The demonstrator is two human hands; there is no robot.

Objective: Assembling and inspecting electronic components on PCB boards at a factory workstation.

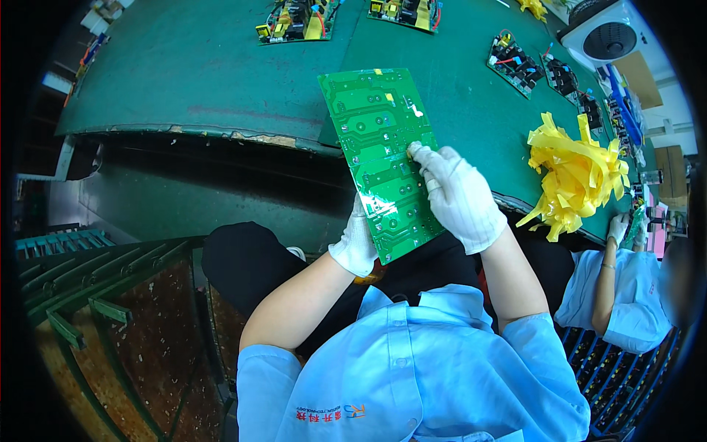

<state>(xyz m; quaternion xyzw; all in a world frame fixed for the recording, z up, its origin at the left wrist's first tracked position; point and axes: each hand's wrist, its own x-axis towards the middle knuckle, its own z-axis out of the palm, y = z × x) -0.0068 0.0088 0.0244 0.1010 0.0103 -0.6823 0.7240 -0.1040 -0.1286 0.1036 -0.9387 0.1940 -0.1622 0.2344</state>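
Note:
A large green circuit board [379, 166] is tilted up in front of me, its solder side showing. My left hand [356, 239], in a white glove, grips the board's lower left side; most of its fingers are hidden behind the board. My right hand [458, 193], also gloved, has its fingers drawn together, the tips touching the board near its right edge. A small yellowish bit shows at those fingertips, too small to name. Two small yellow tape pieces, one being this patch [389, 97], stick to the board's upper part.
A heap of yellow tape strips [574, 177] lies on the green table [213, 81], right of my hand. Populated circuit boards [298, 20] lie along the far side, more [513, 62] at the right. A fan [610, 40] stands far right. A co-worker [622, 295] sits at my right.

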